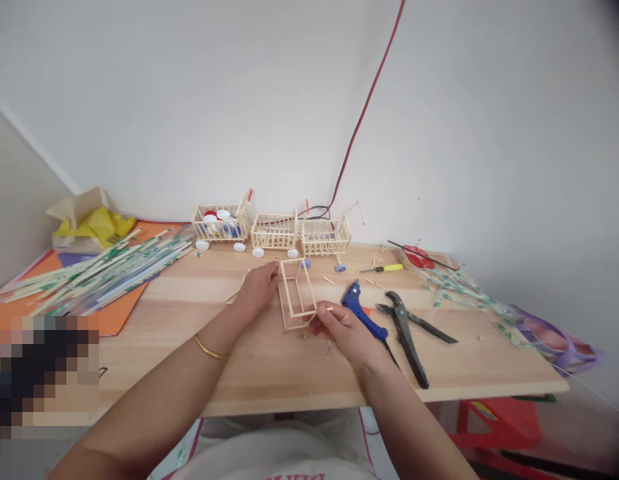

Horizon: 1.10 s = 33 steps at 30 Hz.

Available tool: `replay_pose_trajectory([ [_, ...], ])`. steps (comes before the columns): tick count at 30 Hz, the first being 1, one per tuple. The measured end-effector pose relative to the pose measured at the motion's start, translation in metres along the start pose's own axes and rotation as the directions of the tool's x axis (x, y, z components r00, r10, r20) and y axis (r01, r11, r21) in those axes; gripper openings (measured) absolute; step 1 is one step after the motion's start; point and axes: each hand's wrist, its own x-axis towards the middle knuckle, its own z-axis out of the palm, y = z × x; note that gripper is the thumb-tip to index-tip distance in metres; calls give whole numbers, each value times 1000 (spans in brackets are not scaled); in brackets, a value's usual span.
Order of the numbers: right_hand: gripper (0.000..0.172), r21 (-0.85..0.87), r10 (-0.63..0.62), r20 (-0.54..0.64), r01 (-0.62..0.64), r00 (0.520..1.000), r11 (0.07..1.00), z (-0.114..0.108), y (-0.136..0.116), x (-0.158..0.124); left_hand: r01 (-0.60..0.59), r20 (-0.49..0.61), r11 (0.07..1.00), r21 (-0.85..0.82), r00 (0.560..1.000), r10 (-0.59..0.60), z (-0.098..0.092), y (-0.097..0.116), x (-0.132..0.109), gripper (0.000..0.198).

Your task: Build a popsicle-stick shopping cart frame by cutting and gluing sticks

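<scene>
A small box-shaped frame of thin wooden sticks (288, 288) is tilted above the wooden table, between my hands. My left hand (259, 285) grips its far left corner, the fingertips partly hidden. At the near right corner, my right hand (335, 325) pinches a short loose stick (327, 310) between thumb and forefinger, close against the frame. Right of that hand lies a blue glue gun (362, 312), and beyond it a pair of black-handled cutters (408, 340) with open handles.
Three small stick-built carts (220, 223) stand along the wall, the left one holding bottle caps. Bundled sticks (114, 273) cover an orange sheet (127, 313) at left. A yellow screwdriver (389, 268), a red-filled container (417, 257) and plastic wrappers (454, 293) lie right.
</scene>
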Motion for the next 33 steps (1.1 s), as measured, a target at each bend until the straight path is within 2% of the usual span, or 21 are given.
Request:
replay_pose_trajectory([
  [8, 40, 4, -20, 31, 20, 999, 1000, -4, -3, -4, -4, -11, 999, 40, 1000, 4, 4, 0, 1, 16],
  [10, 41, -58, -13, 35, 15, 999, 998, -14, -8, -11, -19, 2, 1000, 23, 1000, 19, 0, -1, 1, 15],
  [12, 47, -214, -22, -51, 10, 998, 977, -28, -11, -17, -30, -3, 1000, 3, 1000, 30, -9, -4, 3, 20],
  [14, 47, -455, -73, -213, -33, 974, 890, -45, -9, -21, -4, -97, 999, -44, 995, -1, -23, -7, 4, 29],
  [15, 47, -582, -109, -286, -82, 952, 809, -53, -6, -21, 18, -148, 997, -78, 988, -30, -31, -8, 5, 31],
  [17, 50, -761, -160, -360, -190, 919, 620, -68, 3, -19, 87, -194, 992, -88, 976, -102, -47, -10, 4, 32],
  [18, 51, -800, -150, -366, -227, 919, 556, -74, 8, -17, 122, -190, 991, -56, 973, -131, -55, -11, 2, 31],
  [20, 52, -828, -92, -325, -236, 941, 509, -82, 16, -14, 172, -134, 985, 32, 977, -166, -66, -9, -4, 28],
  [22, 47, -827, -45, -247, -187, 968, 530, -87, 19, -13, 177, -39, 975, 133, 984, -174, -70, -5, -11, 27],
  [25, 37, -830, -24, -129, -95, 991, 550, -90, 16, -15, 86, 112, 947, 310, 986, -126, -64, 4, -21, 26],
  [27, 30, -843, -3, -82, -68, 997, 533, -88, 11, -18, 2, 193, 894, 448, 976, -99, -53, 11, -26, 25],
  [30, 26, -863, 13, -89, -84, 996, 499, -83, 5, -21, -17, 202, 874, 485, 975, -93, -37, 15, -30, 19],
  [33, 29, -849, -5, -129, -108, 992, 518, -81, -1, -24, -23, 193, 875, 484, 978, -82, -30, 13, -30, 20],
])
